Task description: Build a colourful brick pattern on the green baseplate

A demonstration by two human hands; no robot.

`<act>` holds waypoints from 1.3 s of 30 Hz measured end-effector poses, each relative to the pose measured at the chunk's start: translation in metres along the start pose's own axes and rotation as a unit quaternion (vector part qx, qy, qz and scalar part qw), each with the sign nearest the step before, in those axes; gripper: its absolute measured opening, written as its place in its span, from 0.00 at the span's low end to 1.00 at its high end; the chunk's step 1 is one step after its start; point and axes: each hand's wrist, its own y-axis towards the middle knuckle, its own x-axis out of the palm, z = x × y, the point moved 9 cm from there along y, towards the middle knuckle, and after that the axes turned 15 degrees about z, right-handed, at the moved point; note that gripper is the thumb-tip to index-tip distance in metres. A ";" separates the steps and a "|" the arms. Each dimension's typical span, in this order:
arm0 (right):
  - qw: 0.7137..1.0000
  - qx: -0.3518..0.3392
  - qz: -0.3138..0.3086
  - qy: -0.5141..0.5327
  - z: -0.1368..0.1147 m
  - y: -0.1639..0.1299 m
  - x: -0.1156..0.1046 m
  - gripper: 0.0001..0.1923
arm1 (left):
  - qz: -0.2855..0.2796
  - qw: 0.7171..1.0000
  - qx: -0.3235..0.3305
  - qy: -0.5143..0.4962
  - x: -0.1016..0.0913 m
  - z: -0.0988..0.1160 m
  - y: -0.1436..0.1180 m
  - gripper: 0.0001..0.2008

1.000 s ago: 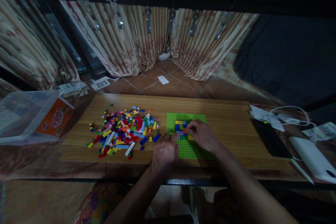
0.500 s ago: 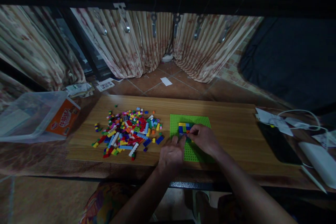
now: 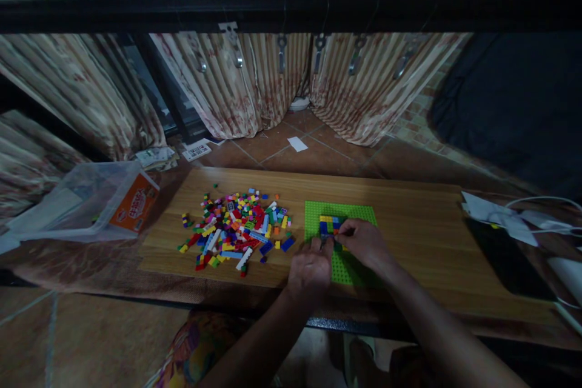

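Observation:
A green baseplate (image 3: 354,213) lies on the wooden board (image 3: 418,236), with a small block of yellow, blue and orange bricks (image 3: 328,222) stuck on it. My right hand (image 3: 366,242) rests on the plate, its fingertips pinched at the right side of that block. My left hand (image 3: 310,268) sits at the plate's front left edge, fingers touching the block's near side. Whether either hand holds a loose brick is hidden by the fingers. A pile of loose coloured bricks (image 3: 236,227) lies to the left of the plate.
A clear plastic tub with an orange label (image 3: 91,200) stands at the far left. A black phone (image 3: 509,257), white cables and papers (image 3: 495,212) lie at the right. A black bar (image 3: 291,12) crosses overhead; curtains hang behind.
My head has turned left and tipped, so everything has slid right in the view. Both hands stay on the baseplate; the left hand has moved closer to the brick block.

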 end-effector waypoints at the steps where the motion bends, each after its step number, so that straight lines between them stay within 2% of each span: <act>1: 1.000 0.001 -0.001 0.005 0.000 0.000 0.001 0.03 | 0.000 1.000 -0.001 0.001 0.001 0.000 0.000 0.21; 10: 1.000 -0.012 -0.010 0.014 0.004 0.001 0.003 0.05 | 0.015 1.000 0.004 -0.015 -0.011 0.002 -0.003 0.20; 15: 0.999 -0.019 -0.027 0.028 0.004 0.000 0.002 0.09 | 0.058 0.998 0.026 -0.014 -0.010 0.005 -0.009 0.22; 19: 0.999 -0.030 -0.025 0.011 0.005 0.000 0.002 0.10 | 0.078 0.997 0.016 -0.010 -0.010 0.007 -0.010 0.22; 25: 0.999 -0.040 -0.015 -0.003 0.009 0.003 0.001 0.13 | 0.086 0.996 0.012 0.010 -0.009 0.013 -0.009 0.21; 31: 0.998 -0.041 -0.022 -0.036 0.010 0.001 0.003 0.15 | 0.064 0.998 0.004 0.008 -0.009 0.018 -0.008 0.20; 39: 0.998 -0.041 -0.020 -0.049 0.011 0.000 0.005 0.15 | 0.094 0.995 0.010 0.029 -0.001 0.024 -0.007 0.19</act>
